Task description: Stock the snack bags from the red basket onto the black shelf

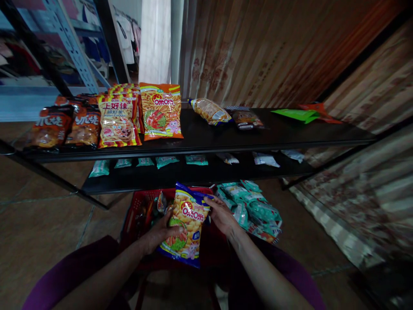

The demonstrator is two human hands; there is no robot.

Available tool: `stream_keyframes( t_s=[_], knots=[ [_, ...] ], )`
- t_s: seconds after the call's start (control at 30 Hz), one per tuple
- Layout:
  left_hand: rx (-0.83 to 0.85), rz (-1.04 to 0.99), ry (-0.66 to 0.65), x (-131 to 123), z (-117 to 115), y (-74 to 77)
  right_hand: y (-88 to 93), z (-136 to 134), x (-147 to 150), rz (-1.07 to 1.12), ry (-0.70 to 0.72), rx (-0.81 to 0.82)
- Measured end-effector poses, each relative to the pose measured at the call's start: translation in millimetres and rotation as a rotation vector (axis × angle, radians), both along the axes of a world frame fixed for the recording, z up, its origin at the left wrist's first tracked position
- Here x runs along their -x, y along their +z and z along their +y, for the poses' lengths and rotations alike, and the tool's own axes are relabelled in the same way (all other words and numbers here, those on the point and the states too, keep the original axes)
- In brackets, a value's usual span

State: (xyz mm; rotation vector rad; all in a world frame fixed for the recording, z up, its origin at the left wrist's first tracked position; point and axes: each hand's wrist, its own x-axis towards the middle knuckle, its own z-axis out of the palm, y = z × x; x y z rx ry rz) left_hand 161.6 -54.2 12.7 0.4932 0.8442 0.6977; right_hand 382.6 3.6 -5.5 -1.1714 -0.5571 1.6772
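Purple sleeves (71,275): our two bare forearms stretched forward from them at the bottom of the view.
Left hand (159,232): we gripped the lower left edge of the blue-and-yellow crinkly plastic snack bag (186,224), fingers curled shut on it.
Right hand (222,215): our fingers pinched the bag's upper right corner.
Snack bag: we held it upright over the red plastic basket (134,213).
Brown tiled floor (48,215): teal packets (258,211) lay heaped just right of the basket.
Black metal shelf (274,133): orange and red snack bags (161,112) stood in a row at its left end.
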Motion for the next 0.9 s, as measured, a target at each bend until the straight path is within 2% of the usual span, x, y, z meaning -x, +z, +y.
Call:
stream_keyframes(
  t_s=[0.13,0.33,0.5,0.7,0.9],
  knots=[
    [-0.006,0.053,-0.02,5,-2,-2.5,0.2,5,2,0.056,-0.101,0.064],
    [-0.045,0.073,-0.011,8,2,-1.3,4.2,14,8,0.152,-0.164,0.051],
    [-0.023,0.067,0.008,6,3,3.6,6.5,19,14,0.148,-0.171,0.078],
    [0.029,0.057,0.089,8,3,6.1,17.1,11,19,0.115,0.013,0.022],
    [0.084,0.033,0.274,7,7,-3.0,7.6,-21,26,0.065,0.369,0.035]
  ],
)
